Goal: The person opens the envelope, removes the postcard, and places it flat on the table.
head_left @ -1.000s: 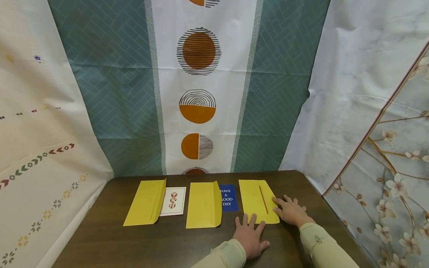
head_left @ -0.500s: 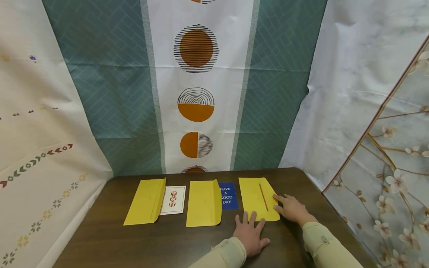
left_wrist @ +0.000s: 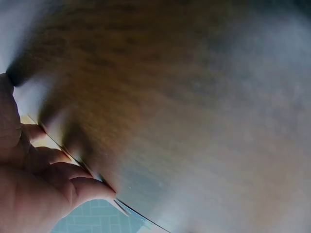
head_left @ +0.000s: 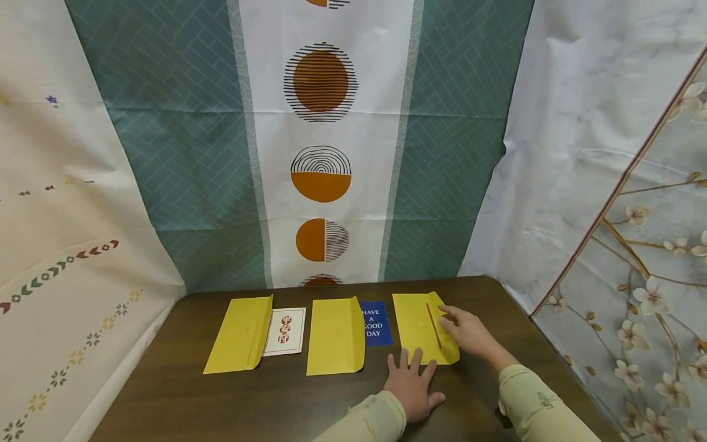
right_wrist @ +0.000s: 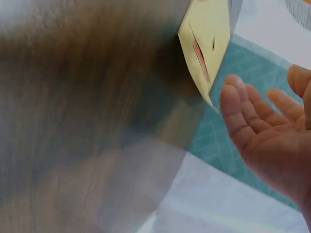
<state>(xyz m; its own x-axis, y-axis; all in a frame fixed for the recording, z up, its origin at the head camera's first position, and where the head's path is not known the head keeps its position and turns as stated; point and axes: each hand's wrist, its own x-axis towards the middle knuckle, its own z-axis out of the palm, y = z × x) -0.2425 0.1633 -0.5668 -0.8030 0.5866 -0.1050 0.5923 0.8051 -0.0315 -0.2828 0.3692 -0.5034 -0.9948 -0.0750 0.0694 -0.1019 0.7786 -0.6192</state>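
Note:
On the right of the table lies a yellow envelope (head_left: 413, 325) with a narrow reddish-brown line (head_left: 433, 325) near its flap side. The flap edge lifts slightly off the table. My left hand (head_left: 410, 393) rests palm down with fingers spread, fingertips at the envelope's lower edge. Over the flap side hovers my right hand (head_left: 471, 334), fingers loosely bent. In the right wrist view this hand (right_wrist: 277, 131) holds nothing and appears apart from the envelope (right_wrist: 206, 46). Whatever lies inside the envelope is hidden, apart from a reddish strip in its slit.
A middle yellow envelope (head_left: 331, 337) has a blue card (head_left: 378, 331) reading "HAVE A GOOD DAY" at its right edge. The left yellow envelope (head_left: 234, 337) has a white card (head_left: 285, 331) with red print beside it. Patterned cloths (head_left: 326, 132) hang around the dark wooden table (head_left: 221, 405).
My right hand has risen from the envelope's right edge and shifted left over its flap side. The flap edge now stands slightly raised. My left hand has stayed put.

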